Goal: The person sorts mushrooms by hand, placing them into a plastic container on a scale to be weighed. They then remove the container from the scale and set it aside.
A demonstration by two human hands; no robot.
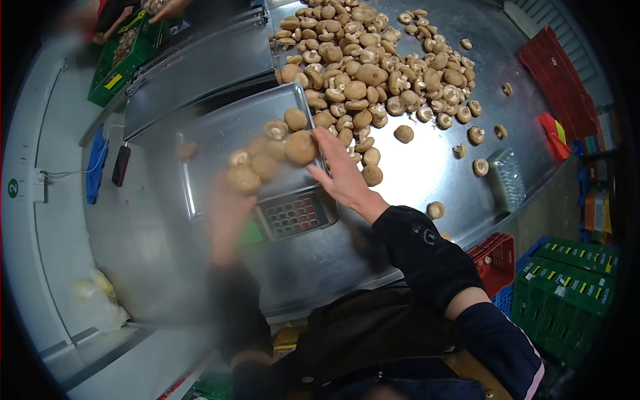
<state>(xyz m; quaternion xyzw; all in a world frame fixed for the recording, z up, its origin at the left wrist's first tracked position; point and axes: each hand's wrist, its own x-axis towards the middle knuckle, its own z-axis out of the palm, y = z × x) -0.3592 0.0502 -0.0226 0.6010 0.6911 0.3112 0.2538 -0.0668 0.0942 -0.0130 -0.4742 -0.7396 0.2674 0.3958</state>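
Dark sleeves are filling the bottom of the view, both arms reaching forward over a stainless steel table [167,267] that is shining smooth and grey under the light. A heap of loose mushrooms [363,63] is spreading over its far half, round tan caps and pale stems, with strays trailing off to the right. Nearer, a rectangular steel scale pan [213,133] with rounded corners is carrying a small cluster of mushrooms [270,150] along its right side, and the scale keypad [293,215] is showing rows of red buttons just below.

The right hand [343,177] is lying open, fingers stretched flat and touching a large smooth cap at the pan's right rim. The left hand [230,207] is blurring with motion just under the cluster's lowest mushroom, and whether it is gripping anything cannot be told.

Red plastic crates [560,80] are leaning at the far right, with green crates [573,293] stacking below them. A clear ribbed punnet [507,177] is sitting near the table's right edge. A black phone [121,165] and a blue cloth [97,167] are lying at the left.
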